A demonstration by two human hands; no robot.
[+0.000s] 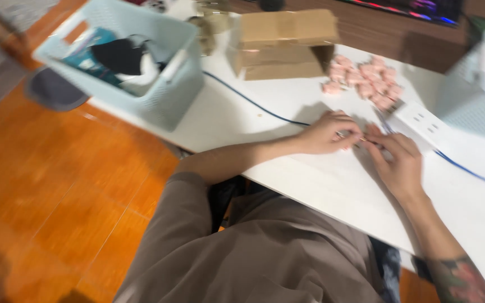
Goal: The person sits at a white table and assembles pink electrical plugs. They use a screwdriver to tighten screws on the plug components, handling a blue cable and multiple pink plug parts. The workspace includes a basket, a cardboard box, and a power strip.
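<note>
Right, both hands meet on the white table (310, 185): left hand (326, 133) & right hand (399, 163) pinch one small part (360, 140) btwn fingertips. Blurry; keep it flat, near the pink pieces (366, 81).

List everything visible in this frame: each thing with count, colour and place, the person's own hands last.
small piece: one, too blurred to identify, between the fingertips
pink pieces: a pile, pink, table beyond the hands
power strip: one, white, right of the hands
cable: one, blue, across the table
cardboard boxes: two, brown, stacked, far table
basket: one, pale blue, table's left corner
table: one, white
floor: orange wood
left hand: pinching the small piece
right hand: touching it
</note>
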